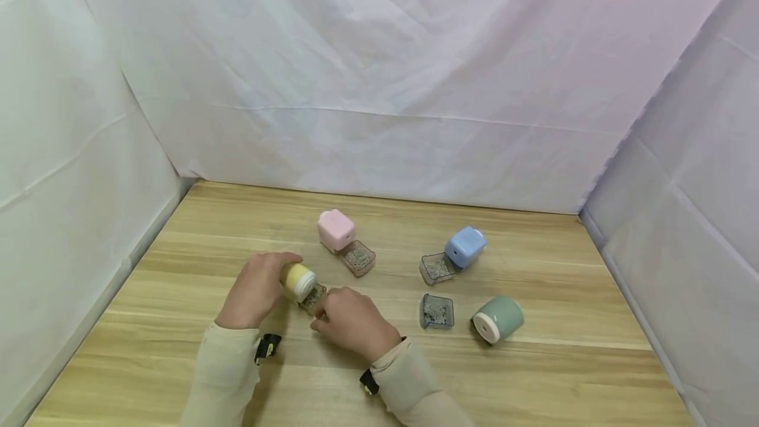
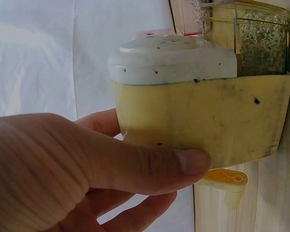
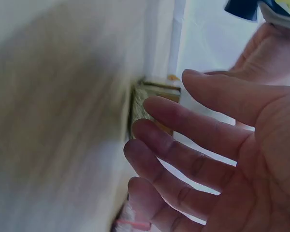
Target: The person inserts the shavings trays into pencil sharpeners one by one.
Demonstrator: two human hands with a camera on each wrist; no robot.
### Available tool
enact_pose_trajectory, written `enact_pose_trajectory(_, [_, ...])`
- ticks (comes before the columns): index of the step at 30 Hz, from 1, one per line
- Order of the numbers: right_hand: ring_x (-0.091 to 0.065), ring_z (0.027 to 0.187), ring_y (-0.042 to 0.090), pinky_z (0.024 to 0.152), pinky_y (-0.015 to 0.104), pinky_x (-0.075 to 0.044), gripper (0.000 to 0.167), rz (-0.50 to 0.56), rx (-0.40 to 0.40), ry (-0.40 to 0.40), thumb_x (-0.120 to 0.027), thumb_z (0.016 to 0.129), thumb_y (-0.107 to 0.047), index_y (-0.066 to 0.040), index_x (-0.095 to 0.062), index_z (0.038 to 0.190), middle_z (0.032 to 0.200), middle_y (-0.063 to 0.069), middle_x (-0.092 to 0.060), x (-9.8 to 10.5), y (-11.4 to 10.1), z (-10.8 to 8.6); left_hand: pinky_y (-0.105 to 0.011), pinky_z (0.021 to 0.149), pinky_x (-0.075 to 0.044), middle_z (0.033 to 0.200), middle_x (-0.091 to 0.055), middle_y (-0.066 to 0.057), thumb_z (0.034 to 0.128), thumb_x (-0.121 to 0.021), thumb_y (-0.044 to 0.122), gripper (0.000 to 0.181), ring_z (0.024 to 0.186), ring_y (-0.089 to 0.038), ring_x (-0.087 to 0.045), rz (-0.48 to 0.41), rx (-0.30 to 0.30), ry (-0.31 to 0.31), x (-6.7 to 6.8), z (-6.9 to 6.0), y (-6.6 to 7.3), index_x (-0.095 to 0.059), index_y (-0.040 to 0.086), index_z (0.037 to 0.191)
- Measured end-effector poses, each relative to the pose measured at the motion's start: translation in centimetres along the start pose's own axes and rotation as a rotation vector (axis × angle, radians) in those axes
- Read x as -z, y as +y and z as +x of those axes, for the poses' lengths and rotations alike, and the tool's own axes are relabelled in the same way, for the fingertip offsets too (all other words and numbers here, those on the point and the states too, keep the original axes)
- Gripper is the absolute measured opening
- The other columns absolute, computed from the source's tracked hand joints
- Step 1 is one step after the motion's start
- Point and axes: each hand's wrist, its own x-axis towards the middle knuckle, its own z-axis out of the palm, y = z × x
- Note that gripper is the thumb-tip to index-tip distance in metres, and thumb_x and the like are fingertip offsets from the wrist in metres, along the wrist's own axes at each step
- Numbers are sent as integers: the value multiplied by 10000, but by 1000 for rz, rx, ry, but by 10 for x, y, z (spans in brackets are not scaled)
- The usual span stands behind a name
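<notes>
My left hand (image 1: 252, 290) grips a yellow pencil sharpener (image 1: 294, 279) with a white end. In the left wrist view its thumb presses the sharpener's yellow side, other fingers go behind, and an orange-yellow crank handle (image 2: 224, 181) shows below. A see-through yellowish drawer (image 2: 266, 41) holding pencil shavings sits beside the sharpener's body. Close to this drawer is my right hand (image 1: 356, 323). The right wrist view has its fingers (image 3: 198, 116) apart and loosely bent, holding nothing, with the drawer partly hidden behind them.
Behind stands a pink sharpener (image 1: 336, 229) by its shavings drawer (image 1: 358, 258). To the right are a blue sharpener (image 1: 465, 246) with a drawer (image 1: 437, 269), a grey drawer (image 1: 437, 312) of shavings, and a green sharpener (image 1: 501, 319). White cloth walls (image 1: 379, 163) border the wooden table (image 1: 569, 381).
</notes>
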Motion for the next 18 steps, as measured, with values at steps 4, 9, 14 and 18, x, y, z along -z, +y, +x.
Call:
enact_pose_trajectory(4, [-660,869,49,707,224,-554,104,-41,39,9,-813,971,-308,-218,-852,1005,991,-101,-771,-4,-5,0,-604,936,-601,1175,-792,-220,741,-579,-327,585,1079,-439,-738,7,2,-5,0,1,-1,-795,-10,1182])
enact_pose_trajectory(9, [-651,866,82,691,224,-539,110,-51,51,16,-812,977,-301,-203,-855,1003,994,-73,-761,-4,-8,0,-598,933,-605,1185,-788,-225,744,-587,-326,582,1085,-430,-739,-3,11,-13,0,1,0,-792,-12,1189])
enact_pose_trajectory(14, [-668,901,110,733,239,-560,124,-45,55,14,-810,982,-279,-175,-854,1032,1028,-41,-771,-3,-7,0,-597,931,-605,1182,-788,-225,744,-594,-323,574,1084,-428,-739,-7,12,-12,1,1,0,-792,-15,1187])
enact_pose_trajectory(18, [-670,911,109,765,237,-566,124,-52,64,18,-809,981,-270,-168,-853,1036,1025,-41,-775,-4,-8,0,-600,931,-603,1180,-790,-224,743,-586,-323,575,1081,-433,-739,-1,11,-9,1,1,0,-792,-18,1184])
